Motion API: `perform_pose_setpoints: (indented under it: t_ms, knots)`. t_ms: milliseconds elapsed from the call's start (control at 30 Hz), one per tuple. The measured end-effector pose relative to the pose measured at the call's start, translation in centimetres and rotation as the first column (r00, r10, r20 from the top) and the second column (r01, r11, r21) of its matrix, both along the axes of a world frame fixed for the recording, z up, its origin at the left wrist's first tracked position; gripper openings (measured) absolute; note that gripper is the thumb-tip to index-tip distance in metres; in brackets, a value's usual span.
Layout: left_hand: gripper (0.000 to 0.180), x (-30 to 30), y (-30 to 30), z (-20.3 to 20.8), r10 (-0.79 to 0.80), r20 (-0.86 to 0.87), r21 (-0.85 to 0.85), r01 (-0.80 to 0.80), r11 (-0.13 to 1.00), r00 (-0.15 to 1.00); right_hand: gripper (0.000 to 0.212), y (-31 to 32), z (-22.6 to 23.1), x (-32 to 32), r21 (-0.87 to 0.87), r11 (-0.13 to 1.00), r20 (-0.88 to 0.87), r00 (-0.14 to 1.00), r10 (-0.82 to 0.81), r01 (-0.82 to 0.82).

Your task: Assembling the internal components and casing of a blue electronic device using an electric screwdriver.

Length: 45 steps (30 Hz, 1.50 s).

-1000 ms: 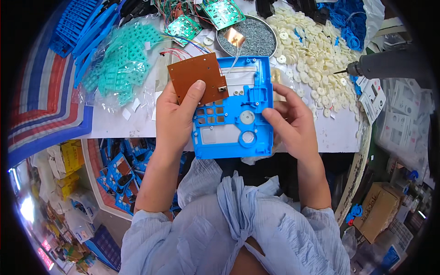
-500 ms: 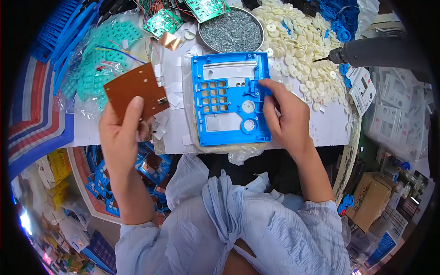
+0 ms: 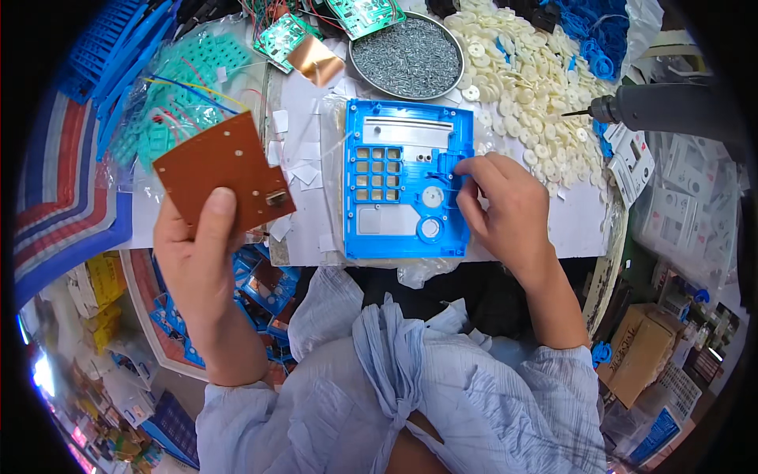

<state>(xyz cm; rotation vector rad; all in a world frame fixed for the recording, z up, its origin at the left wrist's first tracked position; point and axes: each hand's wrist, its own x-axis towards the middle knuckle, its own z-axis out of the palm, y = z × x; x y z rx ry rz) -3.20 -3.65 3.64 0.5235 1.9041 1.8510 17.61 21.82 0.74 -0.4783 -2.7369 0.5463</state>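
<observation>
Left hand, head view: gripping brown board by its near edge, thumb on the flat face, fingers curled beneath. Board is tilted, off the table, left of the blue case. Edge hold probably spares the wires, which stick out on the far side over the teal pads.

Right hand: fingers bent, index and thumb at the case's right edge. Index looks to be touching; can't tell if they pinch it. Likely steadying the case. Case lies open side up on a plastic bag, ribs and square holes showing; I'd guess the bag saves the face from scratches.

Screws sit in a round dish just beyond the case, white discs heaped far right, screwdriver at right with its bit pointing left. Reads as a within-reach layout.

Writing: cardboard box, near right, has dark lettering; not copying it. Printed cards at right carry small marks, too fine to read. Brown board's face: no legible text.
</observation>
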Motion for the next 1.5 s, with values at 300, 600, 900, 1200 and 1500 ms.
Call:
perform_pose_setpoints:
  t_ms: [300, 600, 900, 1200, 1500]
  knots:
    - [0.030, 1.8, 1.6, 0.1, -0.084, 0.142, 0.032, 0.081, 0.996, 0.986, 0.027, -0.6, 0.6, -1.0, -0.029, 0.983, 0.000, 0.984, 0.179, -0.179]
    - [0.034, 4.2, 2.1, 0.8, -0.399, 0.400, 0.204, 0.345, 0.916, 0.825, 0.038, -1.1, 3.5, -0.4, -0.875, 0.458, -0.051, 0.969, 0.241, -0.159]
    - [0.029, 4.3, 2.3, -0.7, -0.471, 0.459, 0.346, 0.337, 0.876, 0.753, 0.028, -3.4, 1.5, -2.0, -0.883, -0.334, -0.338, 0.940, -0.038, -0.331]
    - [0.027, 5.2, 4.0, -1.1, -0.342, 0.630, 0.413, 0.073, 0.908, 0.697, 0.014, -5.6, 1.3, -2.1, -0.852, -0.399, -0.239, 0.930, -0.280, -0.339]
    - [0.023, 5.5, 3.9, -2.4, -0.243, 0.474, 0.373, 0.058, 0.926, 0.846, 0.020, -5.4, 2.9, -2.5, -0.392, 0.864, -0.562, 0.826, 0.047, -0.316]
